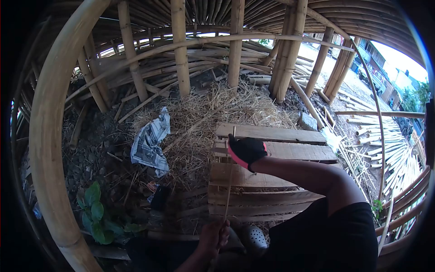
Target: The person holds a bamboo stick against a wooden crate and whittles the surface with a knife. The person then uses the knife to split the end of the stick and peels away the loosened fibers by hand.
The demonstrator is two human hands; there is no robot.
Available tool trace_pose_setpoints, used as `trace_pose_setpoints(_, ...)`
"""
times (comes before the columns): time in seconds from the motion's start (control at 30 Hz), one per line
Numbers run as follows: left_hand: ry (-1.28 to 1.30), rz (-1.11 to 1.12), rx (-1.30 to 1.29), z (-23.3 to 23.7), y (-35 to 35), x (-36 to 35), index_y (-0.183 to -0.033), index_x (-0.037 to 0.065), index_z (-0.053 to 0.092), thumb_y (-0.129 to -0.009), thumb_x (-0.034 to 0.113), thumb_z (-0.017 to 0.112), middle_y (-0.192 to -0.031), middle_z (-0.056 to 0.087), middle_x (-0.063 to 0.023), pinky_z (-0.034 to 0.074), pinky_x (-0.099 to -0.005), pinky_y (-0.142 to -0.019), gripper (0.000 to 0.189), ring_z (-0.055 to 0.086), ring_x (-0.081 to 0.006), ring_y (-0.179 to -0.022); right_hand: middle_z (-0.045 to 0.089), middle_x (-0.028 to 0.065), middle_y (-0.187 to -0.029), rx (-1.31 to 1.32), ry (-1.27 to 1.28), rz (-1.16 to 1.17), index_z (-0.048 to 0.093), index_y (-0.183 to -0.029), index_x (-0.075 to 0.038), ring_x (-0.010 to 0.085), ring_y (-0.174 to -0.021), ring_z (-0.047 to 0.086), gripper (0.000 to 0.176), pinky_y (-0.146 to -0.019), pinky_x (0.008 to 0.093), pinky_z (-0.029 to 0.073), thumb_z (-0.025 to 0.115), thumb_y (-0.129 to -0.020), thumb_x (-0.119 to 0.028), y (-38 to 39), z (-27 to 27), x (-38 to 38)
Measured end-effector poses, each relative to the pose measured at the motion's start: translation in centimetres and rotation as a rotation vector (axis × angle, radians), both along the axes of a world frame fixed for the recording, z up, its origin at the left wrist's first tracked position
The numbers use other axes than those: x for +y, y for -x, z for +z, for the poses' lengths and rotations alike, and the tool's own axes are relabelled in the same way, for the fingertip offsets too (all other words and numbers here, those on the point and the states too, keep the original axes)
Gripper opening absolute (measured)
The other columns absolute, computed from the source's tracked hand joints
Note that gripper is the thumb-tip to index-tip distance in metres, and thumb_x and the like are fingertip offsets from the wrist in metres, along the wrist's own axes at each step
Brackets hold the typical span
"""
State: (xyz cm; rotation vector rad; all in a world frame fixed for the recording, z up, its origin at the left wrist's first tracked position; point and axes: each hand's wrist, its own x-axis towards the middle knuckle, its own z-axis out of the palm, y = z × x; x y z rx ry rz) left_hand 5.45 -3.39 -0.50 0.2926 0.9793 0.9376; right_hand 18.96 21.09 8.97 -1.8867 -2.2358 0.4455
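Note:
A thin bamboo strip (229,188) runs up the middle of the view, from my lap to above the wooden slats. My right hand (247,151), in a black glove with pink edging, is closed around the strip near its upper end, over the slats. Lower down, my bare left hand (215,236) grips the same strip close to my body. The gloved fingertips are dark and partly hidden. The slatted wooden platform (258,179) lies beneath my right hand and forearm.
Bamboo posts (180,54) and a crossing rail stand ahead, with a thick pole (47,136) close at left. Crumpled newspaper (152,143) lies on straw. A leafy plant (95,213) grows at lower left. A stone (307,121) and cut bamboo poles (385,140) lie right.

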Motion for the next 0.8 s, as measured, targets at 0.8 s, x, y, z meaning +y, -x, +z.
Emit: trace_pose_setpoints(0.8, -0.095, 0.049, 0.064, 0.5, -0.4, -0.3, -0.092, 0.006, 0.055, -0.098, 0.02, 0.05, -0.056, 0.043, 0.0009, 0.026, -0.024, -0.036, 0.016, 0.037, -0.0079, -0.039, 0.07, 0.0164, -0.078, -0.165, -0.046, -0.013, 0.07, -0.078, -0.006, 0.0379, -0.082, 0.066, 0.072, -0.081, 0.0476, 0.048, 0.019, -0.1, -0.05, -1.4, 0.7, -3.1)
